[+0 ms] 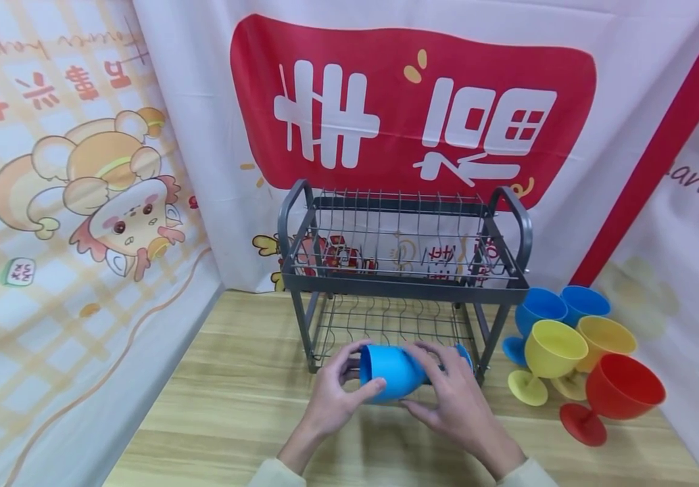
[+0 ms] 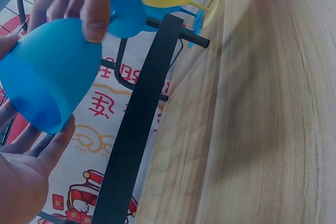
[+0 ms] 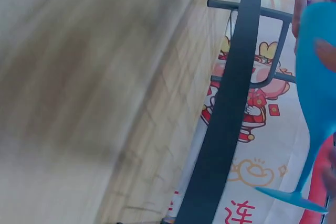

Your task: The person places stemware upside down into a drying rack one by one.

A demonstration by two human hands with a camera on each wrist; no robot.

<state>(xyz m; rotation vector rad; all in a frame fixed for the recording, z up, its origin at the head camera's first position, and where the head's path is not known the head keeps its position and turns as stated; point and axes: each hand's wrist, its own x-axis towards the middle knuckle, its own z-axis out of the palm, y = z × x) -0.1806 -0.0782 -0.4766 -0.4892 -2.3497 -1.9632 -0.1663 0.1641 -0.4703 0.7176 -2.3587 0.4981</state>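
Note:
A blue plastic goblet lies sideways between both hands, just in front of the lower tier of a dark two-tier dish rack. Its open mouth faces left and its foot points right, partly hidden by the right hand in the head view. The left hand grips the bowl at the rim, thumb on the near side and fingers behind. Around the bowl's stem end curl the right hand's thumb and fingers. In the right wrist view, the goblet's stem and round foot show plainly.
To the right of the rack stand several more goblets: two blue ones at the back, a yellow one, an orange-yellow one and a red one. Printed cloth hangs behind and at both sides of the wooden table.

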